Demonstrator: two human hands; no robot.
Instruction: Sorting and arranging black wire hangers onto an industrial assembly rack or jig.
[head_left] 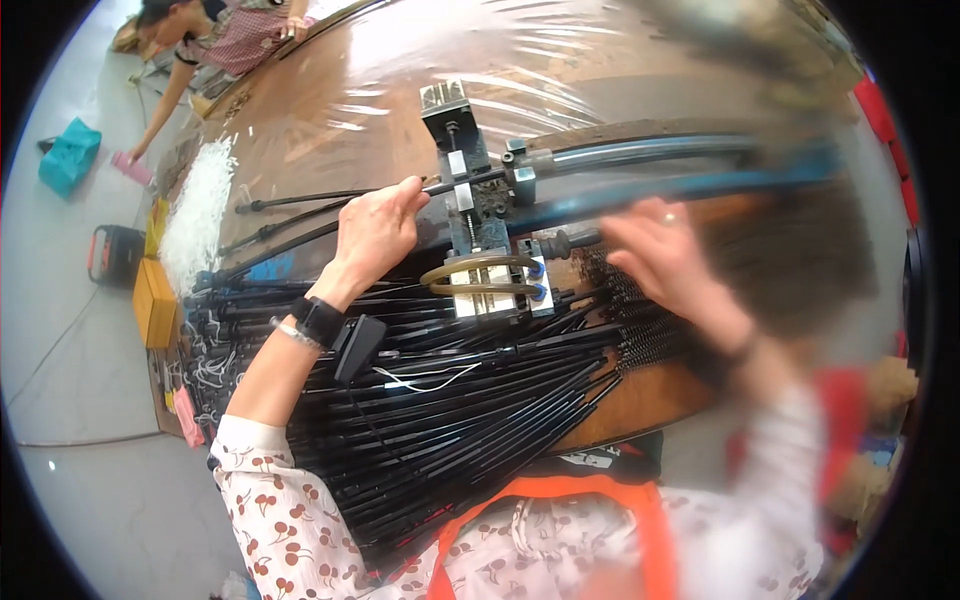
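A metal clamping fixture (470,190) with a spring and small blocks stands on the table in front of me. My left hand (378,232) is closed, with thumb and fingers pinched on a thin black rod (436,188) that runs into the fixture's clamp. To the right of the fixture, my right hand (665,255) is blurred by motion, fingers stretched out and apart, with nothing seen in them. It is close to a dark fitting (556,245) on the fixture's side. Brown hoses (478,262) loop over the fixture's near end, at blue connectors.
Many black rods (450,420) lie fanned between me and the fixture. A clear tube (650,150) and a blurred blue tube (690,188) extend right. White strips (200,215) are piled left, near a yellow box (155,303). Another person (225,40) reaches down at the far left.
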